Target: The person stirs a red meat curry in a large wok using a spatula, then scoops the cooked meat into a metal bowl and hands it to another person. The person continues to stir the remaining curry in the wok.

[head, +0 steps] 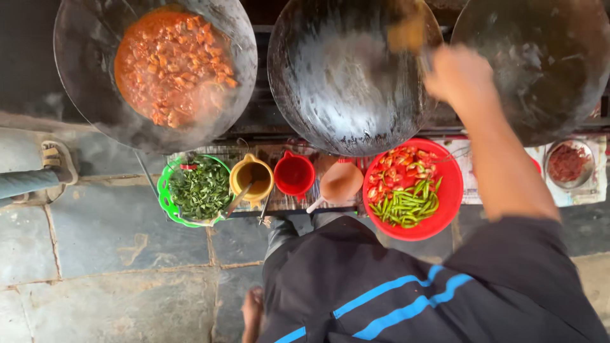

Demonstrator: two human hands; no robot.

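Right hand (459,75) closed round the handle of a blurred tool, its flat yellowish end (406,33) over the far rim of the empty middle wok (346,82); kind of tool not clear. Left hand out of view. Just right of that, a second empty dark wok (540,63). Well left, a third wok (95,70) holding orange-red curry (171,63), steaming. Nearer the body, a red bowl (450,190) with green chillies (406,206) and chopped red pieces (400,168). Beside it a brown cup (341,182), red cup (294,173), yellow cup (251,176), then a green basket (164,200) of chopped greens (202,187). Stone floor (95,254) below.
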